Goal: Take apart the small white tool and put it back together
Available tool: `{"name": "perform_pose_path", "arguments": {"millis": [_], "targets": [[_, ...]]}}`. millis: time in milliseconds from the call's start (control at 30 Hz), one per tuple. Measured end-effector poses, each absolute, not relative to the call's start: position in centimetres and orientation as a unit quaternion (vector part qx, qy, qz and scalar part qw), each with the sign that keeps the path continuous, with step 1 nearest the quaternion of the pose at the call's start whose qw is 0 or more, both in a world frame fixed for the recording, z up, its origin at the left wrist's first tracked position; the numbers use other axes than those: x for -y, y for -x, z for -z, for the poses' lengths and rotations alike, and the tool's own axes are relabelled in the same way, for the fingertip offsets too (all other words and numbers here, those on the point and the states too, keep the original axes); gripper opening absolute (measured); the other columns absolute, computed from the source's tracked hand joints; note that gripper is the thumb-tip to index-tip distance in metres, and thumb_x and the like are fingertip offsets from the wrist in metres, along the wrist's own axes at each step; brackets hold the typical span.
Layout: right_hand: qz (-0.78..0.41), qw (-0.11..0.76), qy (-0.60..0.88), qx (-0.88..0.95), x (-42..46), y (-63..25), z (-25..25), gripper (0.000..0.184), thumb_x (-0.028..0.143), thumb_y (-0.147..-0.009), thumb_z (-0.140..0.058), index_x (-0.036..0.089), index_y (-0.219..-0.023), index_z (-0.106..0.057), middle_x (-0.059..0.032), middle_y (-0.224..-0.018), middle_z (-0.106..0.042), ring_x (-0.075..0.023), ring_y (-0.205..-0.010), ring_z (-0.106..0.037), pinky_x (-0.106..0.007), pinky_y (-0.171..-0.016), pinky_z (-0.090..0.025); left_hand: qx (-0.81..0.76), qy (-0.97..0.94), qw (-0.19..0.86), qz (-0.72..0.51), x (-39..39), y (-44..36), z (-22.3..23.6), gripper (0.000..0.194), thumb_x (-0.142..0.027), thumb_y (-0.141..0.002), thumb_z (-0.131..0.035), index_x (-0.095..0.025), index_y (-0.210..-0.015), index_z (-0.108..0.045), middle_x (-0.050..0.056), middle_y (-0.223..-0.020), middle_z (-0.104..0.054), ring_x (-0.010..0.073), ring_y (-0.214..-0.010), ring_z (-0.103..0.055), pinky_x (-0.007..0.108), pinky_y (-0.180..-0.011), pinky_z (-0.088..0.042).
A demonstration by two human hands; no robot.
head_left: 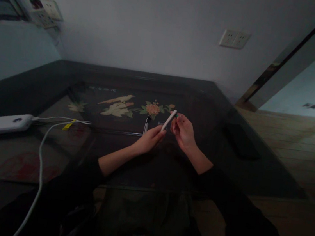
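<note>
My left hand [151,138] is closed around the lower end of a slim, whitish bar-shaped object [170,119], which is tilted up to the right. Its exact kind is too blurred to tell. Beside its upper end is my right hand [183,131], fingers curled together, with a tiny teal spot at the fingertips. Whether that hand holds something small or only touches the bar is unclear. A silver, black-tipped pen-like object [146,125] lies on the dark table [127,164] left of my left hand, which partly covers it.
A white power strip or power bank [2,124] lies at the left, with a white cable [41,156] running to the front edge. A flat black object [242,141] rests at the right. Wall sockets [234,39] are behind the table; wooden floor [278,140] is at right.
</note>
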State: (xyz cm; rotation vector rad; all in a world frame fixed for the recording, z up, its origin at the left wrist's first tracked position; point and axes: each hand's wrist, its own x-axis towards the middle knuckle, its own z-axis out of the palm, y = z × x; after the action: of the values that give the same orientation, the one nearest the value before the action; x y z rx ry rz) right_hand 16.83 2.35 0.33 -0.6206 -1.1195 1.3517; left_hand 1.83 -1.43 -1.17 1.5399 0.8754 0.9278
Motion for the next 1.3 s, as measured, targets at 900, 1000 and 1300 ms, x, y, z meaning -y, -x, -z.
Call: {"name": "perform_pose_path", "arguments": {"millis": [900,1000,1300], "targets": [[-0.583,0.591,0.256,0.495,-2.4,-16.9,-0.2,0.043,0.059,-0.071,-0.075,0.022,-0.083,-0.055,0.0074,-0.052,-0.049,-0.0066,-0.043,-0.035,-0.025,-0.042,-0.023,-0.424,-0.665,0.467,-0.399,0.9,-1.6,1.1,0.023,-0.037,-0.095,-0.043,-0.019,-0.080,-0.043,-0.006,-0.060,-0.038,0.0076,-0.050,-0.035,0.019,-0.046,-0.029],[-0.580,0.593,0.256,0.496,-2.4,-16.9,-0.3,0.043,0.059,-0.071,-0.075,0.022,-0.082,-0.055,0.0080,-0.051,-0.049,-0.0063,-0.042,-0.036,-0.024,-0.041,-0.023,-0.412,-0.658,0.492,-0.394,1.1,-1.6,1.1,0.024,-0.040,-0.094,-0.044,-0.019,-0.083,-0.044,-0.007,-0.061,-0.037,0.0074,-0.049,-0.034,0.019,-0.045,-0.029],[-0.587,0.598,0.263,0.478,-2.3,-16.8,-0.5,0.048,0.060,-0.070,-0.075,0.020,-0.095,-0.063,0.0077,-0.052,-0.046,-0.0074,-0.046,-0.036,-0.025,-0.044,-0.026,-0.357,-0.674,0.527,-0.374,1.9,-1.9,0.7,0.033,-0.051,-0.092,-0.046,-0.019,-0.088,-0.044,-0.007,-0.063,-0.037,0.0064,-0.047,-0.034,0.019,-0.043,-0.029]]}}
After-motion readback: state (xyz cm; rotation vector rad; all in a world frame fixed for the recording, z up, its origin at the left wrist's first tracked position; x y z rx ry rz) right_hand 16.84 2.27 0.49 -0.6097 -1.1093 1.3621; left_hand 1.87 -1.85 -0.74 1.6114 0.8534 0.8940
